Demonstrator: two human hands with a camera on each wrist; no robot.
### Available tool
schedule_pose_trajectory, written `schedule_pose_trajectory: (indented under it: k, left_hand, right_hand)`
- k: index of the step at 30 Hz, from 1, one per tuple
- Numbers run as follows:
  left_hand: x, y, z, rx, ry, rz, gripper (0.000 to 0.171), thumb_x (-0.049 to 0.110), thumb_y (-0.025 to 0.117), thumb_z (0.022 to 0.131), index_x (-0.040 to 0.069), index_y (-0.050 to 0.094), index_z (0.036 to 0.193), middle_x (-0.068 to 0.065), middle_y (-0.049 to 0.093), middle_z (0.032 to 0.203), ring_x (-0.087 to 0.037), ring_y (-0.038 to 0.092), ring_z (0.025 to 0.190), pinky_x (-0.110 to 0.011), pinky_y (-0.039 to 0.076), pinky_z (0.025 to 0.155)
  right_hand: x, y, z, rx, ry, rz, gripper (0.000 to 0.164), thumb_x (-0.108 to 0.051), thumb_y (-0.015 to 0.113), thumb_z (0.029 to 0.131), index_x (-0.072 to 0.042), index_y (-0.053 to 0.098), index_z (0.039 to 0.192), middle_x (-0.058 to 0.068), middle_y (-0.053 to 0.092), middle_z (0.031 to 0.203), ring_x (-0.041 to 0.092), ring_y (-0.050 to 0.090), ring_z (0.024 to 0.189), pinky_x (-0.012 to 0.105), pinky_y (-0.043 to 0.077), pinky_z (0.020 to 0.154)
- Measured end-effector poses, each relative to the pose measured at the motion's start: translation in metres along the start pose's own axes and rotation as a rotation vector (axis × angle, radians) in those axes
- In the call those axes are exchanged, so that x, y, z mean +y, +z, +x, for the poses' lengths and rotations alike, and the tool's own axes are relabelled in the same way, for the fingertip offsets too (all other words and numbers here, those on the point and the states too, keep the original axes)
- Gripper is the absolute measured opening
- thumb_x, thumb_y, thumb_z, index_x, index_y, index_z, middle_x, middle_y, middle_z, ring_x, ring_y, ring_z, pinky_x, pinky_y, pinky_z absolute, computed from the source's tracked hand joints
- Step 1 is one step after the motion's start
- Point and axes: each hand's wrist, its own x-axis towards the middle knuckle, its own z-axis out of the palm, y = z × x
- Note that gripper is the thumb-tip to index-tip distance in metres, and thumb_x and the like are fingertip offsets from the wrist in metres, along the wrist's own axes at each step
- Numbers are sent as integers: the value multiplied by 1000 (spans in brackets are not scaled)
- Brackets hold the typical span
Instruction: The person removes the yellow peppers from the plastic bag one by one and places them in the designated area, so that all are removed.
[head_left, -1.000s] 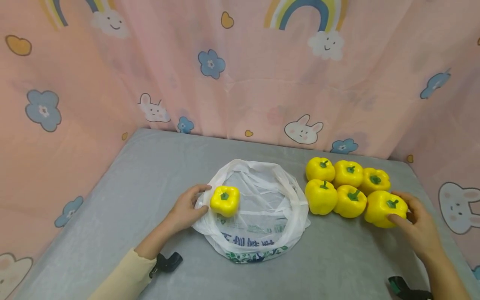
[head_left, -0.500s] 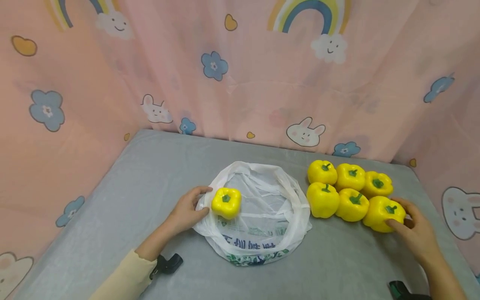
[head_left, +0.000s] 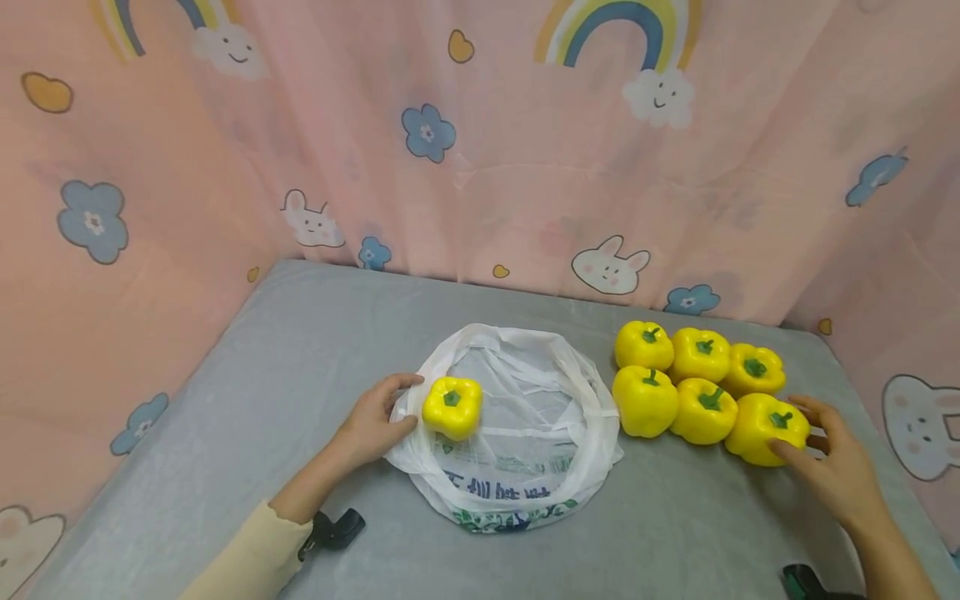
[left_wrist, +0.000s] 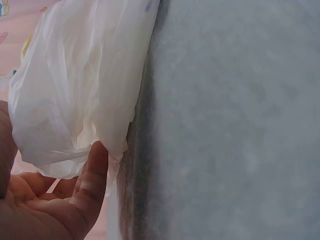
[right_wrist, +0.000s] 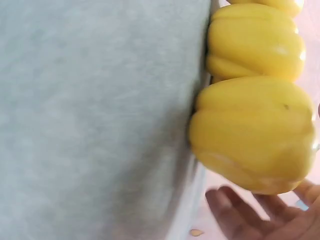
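Observation:
A white plastic bag (head_left: 517, 517) with printed writing stands with its mouth wide open mid-table. My left hand (head_left: 378, 421) holds its left side between thumb and fingers; in the left wrist view the bag (left_wrist: 82, 75) bulges above my fingers (left_wrist: 92, 175). One yellow bell pepper (head_left: 452, 408) appears within the bag's mouth, at the left. On the right, several more stand in two rows. My right hand (head_left: 840, 467) is around the right side of the front-row end bell pepper (head_left: 767, 429), fingers loosely spread. The right wrist view shows a gap between some fingers and that pepper (right_wrist: 252, 135).
Grey cloth covers the table (head_left: 322, 325). A pink patterned curtain (head_left: 495, 192) hangs behind and at the sides. Other bell peppers (head_left: 701, 354) stand close together, the leftmost front one (head_left: 645, 402) beside the bag.
The end pepper shifted slightly left against its neighbour, and my right hand's fingers have loosened from it. My left hand stays at the bag. The head view tilted slightly.

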Motion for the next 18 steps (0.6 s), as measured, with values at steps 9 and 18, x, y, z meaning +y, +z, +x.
schedule_pose_trajectory:
  k: [9,18]
  left_hand:
    - [-1,-1,1,-21,20,-19,52,0,63,82,7,53,132,-17,51,139,-21,67,91,-25,58,68]
    - [0,0,1,-19,16,-19,51,0,63,83,8,53,132,-17,50,139,-26,66,100,-27,59,73]
  right_hand:
    - [-38,-15,-2,115,-101,-18,68,-21,63,90,-6,31,148,30,41,140,48,44,112,11,36,65]
    - [-86,-16,-3,117,-222,-25,67,-18,66,86,-10,37,146,25,44,141,49,44,116,20,41,79]
